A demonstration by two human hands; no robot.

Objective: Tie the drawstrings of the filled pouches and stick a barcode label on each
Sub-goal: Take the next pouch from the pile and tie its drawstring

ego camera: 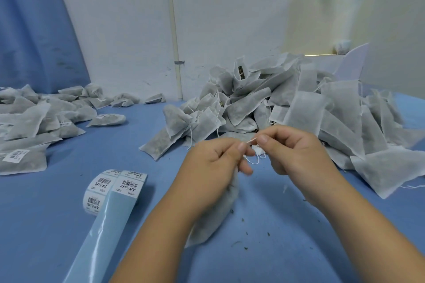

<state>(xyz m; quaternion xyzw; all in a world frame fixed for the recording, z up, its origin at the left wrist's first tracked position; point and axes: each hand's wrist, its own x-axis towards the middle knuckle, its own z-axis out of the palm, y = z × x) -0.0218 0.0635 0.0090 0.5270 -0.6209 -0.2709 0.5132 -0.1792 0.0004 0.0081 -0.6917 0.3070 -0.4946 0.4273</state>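
Pouch [218, 220]: neck hidden inside left hand [211, 167], lower part behind the forearm. Drawstring [251, 140]: knotted or not, too small to tell; right hand [296, 151] covers its far end. Label roll [97, 193] left of left hand: print unreadable. Backing strip [99, 236] cut by bottom edge.

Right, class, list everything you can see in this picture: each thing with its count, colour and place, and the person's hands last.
Held pouch: one, grey-white, centre front.
Drawstring: one, white, at that pouch's top.
Piled pouches: many, grey-white, back right.
Spread pouches: many, grey-white, some labelled, far left.
Label roll: one, white on pale blue backing, left of centre.
Tablecloth: one, blue, beneath everything.
Left hand: one, grips the held pouch, fingers pinch the drawstring.
Right hand: one, fingers pinch the drawstring.
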